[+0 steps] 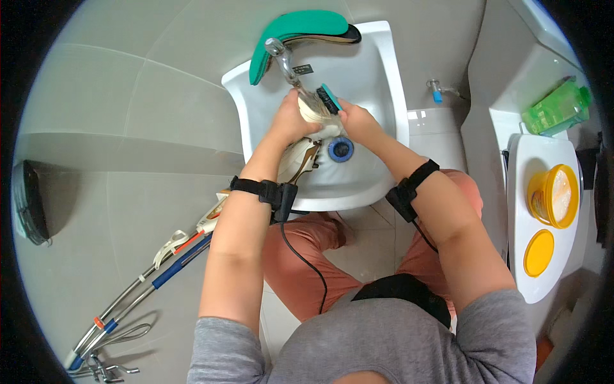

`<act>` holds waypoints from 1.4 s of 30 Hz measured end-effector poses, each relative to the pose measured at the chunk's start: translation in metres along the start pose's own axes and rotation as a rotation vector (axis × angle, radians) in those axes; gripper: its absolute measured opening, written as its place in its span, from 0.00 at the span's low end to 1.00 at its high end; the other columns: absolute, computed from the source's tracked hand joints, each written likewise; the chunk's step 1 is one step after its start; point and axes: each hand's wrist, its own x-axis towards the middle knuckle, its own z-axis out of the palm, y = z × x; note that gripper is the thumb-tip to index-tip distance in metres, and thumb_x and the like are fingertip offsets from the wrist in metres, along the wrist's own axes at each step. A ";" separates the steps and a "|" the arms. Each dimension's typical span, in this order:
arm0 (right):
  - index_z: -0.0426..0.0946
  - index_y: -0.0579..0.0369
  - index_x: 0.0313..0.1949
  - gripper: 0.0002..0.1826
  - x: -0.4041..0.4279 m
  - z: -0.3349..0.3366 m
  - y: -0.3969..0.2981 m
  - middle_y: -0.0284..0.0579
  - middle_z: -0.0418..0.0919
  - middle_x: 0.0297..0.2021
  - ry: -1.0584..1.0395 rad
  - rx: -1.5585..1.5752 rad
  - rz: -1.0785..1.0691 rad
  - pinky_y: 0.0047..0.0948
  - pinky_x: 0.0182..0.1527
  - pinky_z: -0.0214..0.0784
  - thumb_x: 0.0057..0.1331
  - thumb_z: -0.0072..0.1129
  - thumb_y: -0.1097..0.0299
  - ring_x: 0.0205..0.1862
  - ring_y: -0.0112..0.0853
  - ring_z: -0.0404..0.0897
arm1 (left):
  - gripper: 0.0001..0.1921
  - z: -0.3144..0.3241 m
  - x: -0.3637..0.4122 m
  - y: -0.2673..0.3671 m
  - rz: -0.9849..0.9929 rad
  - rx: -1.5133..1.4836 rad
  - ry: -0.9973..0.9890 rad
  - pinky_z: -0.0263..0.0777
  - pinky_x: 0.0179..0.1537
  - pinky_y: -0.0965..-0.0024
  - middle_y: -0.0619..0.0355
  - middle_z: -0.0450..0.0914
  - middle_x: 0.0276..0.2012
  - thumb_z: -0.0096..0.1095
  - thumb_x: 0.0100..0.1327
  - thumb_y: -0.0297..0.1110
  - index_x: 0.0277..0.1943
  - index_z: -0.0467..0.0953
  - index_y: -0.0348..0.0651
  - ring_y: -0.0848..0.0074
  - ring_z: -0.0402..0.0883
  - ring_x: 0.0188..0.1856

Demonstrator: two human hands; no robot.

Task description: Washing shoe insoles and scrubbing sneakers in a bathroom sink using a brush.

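Observation:
Under the chrome faucet (284,60), my left hand (291,120) grips a white shoe (311,111), whose far end lies in the running water. My right hand (357,120) holds a scrub brush (329,99) with a teal back and dark bristles, close beside the shoe. Another pale shoe (295,158) with brown trim lies in the white washbasin (400,101), partly hidden by my left forearm. Near it sits a round blue object (341,149) with a dark middle, over the bottom of the basin.
Green insoles (307,24) rest on the basin's back left rim. At right, a toilet lid (523,158) bears an open yellow tub (551,197) of whitish contents and a yellow lid (538,253). A green bottle (556,108) lies behind. Long-handled poles (163,278) lean at left.

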 end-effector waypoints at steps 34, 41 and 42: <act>0.68 0.62 0.42 0.11 -0.013 -0.001 -0.041 0.60 0.76 0.31 -0.043 -0.051 -0.098 0.45 0.39 0.68 0.59 0.45 0.73 0.36 0.52 0.76 | 0.46 -0.003 -0.018 -0.003 -0.098 -0.034 0.005 0.65 0.54 0.65 0.43 0.71 0.49 0.76 0.33 0.31 0.58 0.55 0.36 0.57 0.71 0.52; 0.69 0.63 0.38 0.10 0.000 0.002 0.024 0.59 0.77 0.31 -0.105 -0.288 0.083 0.44 0.37 0.70 0.57 0.44 0.74 0.34 0.50 0.77 | 0.47 0.009 -0.020 -0.005 0.010 -0.055 -0.002 0.64 0.54 0.67 0.46 0.72 0.48 0.76 0.32 0.30 0.58 0.55 0.35 0.62 0.71 0.52; 0.69 0.63 0.38 0.10 0.004 0.001 0.024 0.58 0.77 0.31 -0.120 -0.315 0.050 0.44 0.37 0.70 0.56 0.45 0.74 0.34 0.50 0.77 | 0.47 0.011 -0.019 -0.004 -0.011 -0.066 -0.003 0.65 0.54 0.67 0.46 0.72 0.49 0.76 0.32 0.31 0.58 0.55 0.35 0.62 0.72 0.52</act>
